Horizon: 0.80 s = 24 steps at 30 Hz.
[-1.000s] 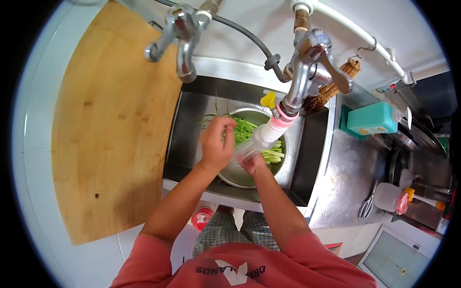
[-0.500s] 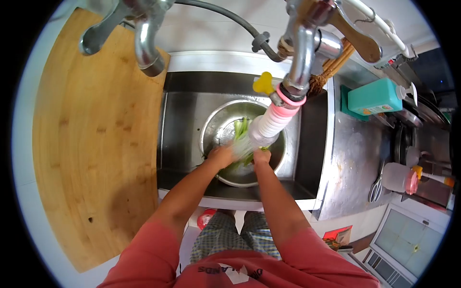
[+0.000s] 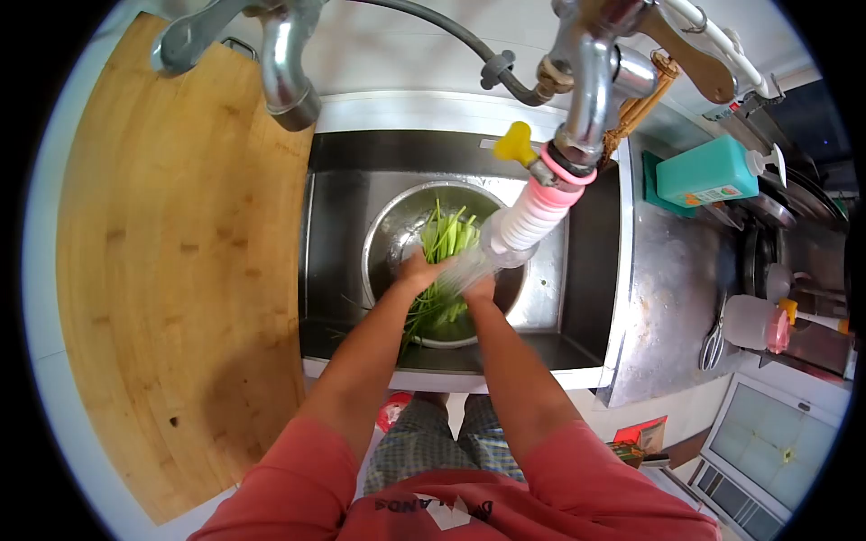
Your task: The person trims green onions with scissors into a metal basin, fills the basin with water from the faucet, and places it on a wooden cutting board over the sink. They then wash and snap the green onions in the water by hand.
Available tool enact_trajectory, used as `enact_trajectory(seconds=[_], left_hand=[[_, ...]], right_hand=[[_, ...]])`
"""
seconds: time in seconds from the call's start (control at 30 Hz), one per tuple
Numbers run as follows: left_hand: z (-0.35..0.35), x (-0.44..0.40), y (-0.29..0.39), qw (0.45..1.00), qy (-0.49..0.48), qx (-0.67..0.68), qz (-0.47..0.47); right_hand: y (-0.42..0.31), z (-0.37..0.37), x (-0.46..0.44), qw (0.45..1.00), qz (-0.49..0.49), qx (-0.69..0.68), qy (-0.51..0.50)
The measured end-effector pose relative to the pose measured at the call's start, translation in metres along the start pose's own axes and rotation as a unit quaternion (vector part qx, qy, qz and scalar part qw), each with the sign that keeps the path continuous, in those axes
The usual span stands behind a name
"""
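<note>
Two hands (image 3: 418, 270) on green stalks (image 3: 448, 236): left curled around, right (image 3: 482, 288) blurred.

Water (image 3: 467, 269) partly veils the right hand (image 3: 482, 289), greens (image 3: 448, 236) hide some of the bowl (image 3: 368, 261), and the top edge cuts the left tap (image 3: 288, 63).

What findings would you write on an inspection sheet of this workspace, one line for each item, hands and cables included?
Surface: rectangular dark-grey metal sink, holding a round silver metal basin.
Job's things: long green stalks lie mostly in the basin; spray from a pink-and-white ribbed plastic nozzle falls on them.
Clutter: teal plastic pump bottle and looped silver metal scissors on the shiny steel counter.
Hands: bare left hand touches the stalks; bare right hand is close to them, fingers partly hidden by spray.
Cables: nothing seen; a grey flexible hose runs behind the sink.
Surroundings: broad light-brown wooden board at left.
</note>
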<state>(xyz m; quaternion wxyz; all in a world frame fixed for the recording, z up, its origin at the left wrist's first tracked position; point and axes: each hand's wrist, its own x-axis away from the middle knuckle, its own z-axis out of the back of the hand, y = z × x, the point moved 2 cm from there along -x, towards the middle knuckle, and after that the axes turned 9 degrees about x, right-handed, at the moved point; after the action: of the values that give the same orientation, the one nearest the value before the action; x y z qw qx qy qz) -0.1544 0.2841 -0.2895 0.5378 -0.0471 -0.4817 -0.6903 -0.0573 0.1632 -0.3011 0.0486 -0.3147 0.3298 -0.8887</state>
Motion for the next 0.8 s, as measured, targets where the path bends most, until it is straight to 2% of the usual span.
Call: enact_trajectory(seconds=[0.03, 0.07, 0.1, 0.17, 0.2, 0.23, 0.3, 0.37, 0.43, 0.47, 0.5, 0.53, 0.57, 0.6, 0.63, 0.7, 0.73, 0.8], left_hand=[[0.002, 0.003, -0.001, 0.996, -0.039, 0.081, -0.009], [0.009, 0.013, 0.006, 0.983, -0.078, 0.163, -0.018], [0.021, 0.017, 0.009, 0.954, -0.169, 0.247, 0.028], [0.027, 0.004, -0.006, 0.958, -0.216, 0.181, 0.048], [0.024, -0.002, -0.017, 0.96, -0.225, 0.168, 0.022], [0.015, -0.003, -0.028, 0.96, -0.225, 0.168, 0.021], [0.003, 0.011, -0.033, 0.984, -0.159, 0.06, -0.054], [-0.001, 0.021, -0.02, 0.975, -0.193, 0.087, -0.071], [0.013, 0.031, 0.005, 0.988, -0.098, -0.116, 0.002], [0.027, 0.039, 0.027, 0.98, -0.036, -0.194, -0.026], [0.021, 0.043, 0.031, 0.98, -0.035, -0.195, -0.026], [0.013, 0.05, 0.038, 0.954, 0.012, -0.275, -0.117], [0.004, 0.061, 0.042, 0.911, 0.058, -0.352, -0.206], [-0.022, 0.065, 0.018, 0.937, 0.04, -0.26, -0.229], [-0.03, 0.073, 0.019, 0.959, -0.087, -0.244, -0.112], [-0.028, 0.067, 0.012, 0.933, -0.1, -0.311, -0.153], [-0.023, 0.059, 0.007, 0.933, -0.102, -0.311, -0.152], [-0.005, 0.047, 0.019, 0.882, -0.107, -0.392, -0.24]], right_hand=[[-0.007, -0.002, 0.001, 0.988, 0.028, 0.152, 0.016], [-0.004, 0.001, -0.009, 0.982, 0.086, 0.167, 0.019], [0.005, 0.008, -0.017, 0.982, 0.085, 0.169, 0.018], [0.019, 0.017, -0.025, 0.985, 0.122, 0.074, -0.095], [0.015, 0.028, -0.013, 0.995, 0.073, 0.028, -0.065], [0.021, 0.025, -0.008, 0.995, 0.074, 0.028, -0.064], [0.031, 0.017, -0.001, 0.97, 0.094, -0.198, -0.102], [0.031, 0.022, -0.003, 0.972, 0.061, -0.196, -0.111], [0.012, 0.037, 0.003, 0.977, -0.01, -0.161, -0.143], [-0.001, 0.044, 0.006, 0.974, -0.062, -0.205, -0.073], [0.004, 0.04, 0.0, 0.974, -0.061, -0.205, -0.074], [0.007, 0.035, -0.008, 0.996, 0.026, -0.077, -0.042], [0.008, 0.03, -0.012, 0.992, 0.111, 0.052, -0.009], [0.0, 0.029, -0.012, 0.967, 0.197, 0.146, 0.072], [-0.003, 0.026, -0.012, 0.967, 0.197, 0.145, 0.071], [-0.01, 0.027, -0.011, 0.946, 0.281, 0.095, 0.134], [-0.009, 0.029, -0.012, 0.946, 0.281, 0.096, 0.132], [-0.012, 0.034, -0.017, 0.97, 0.236, 0.053, 0.035]])
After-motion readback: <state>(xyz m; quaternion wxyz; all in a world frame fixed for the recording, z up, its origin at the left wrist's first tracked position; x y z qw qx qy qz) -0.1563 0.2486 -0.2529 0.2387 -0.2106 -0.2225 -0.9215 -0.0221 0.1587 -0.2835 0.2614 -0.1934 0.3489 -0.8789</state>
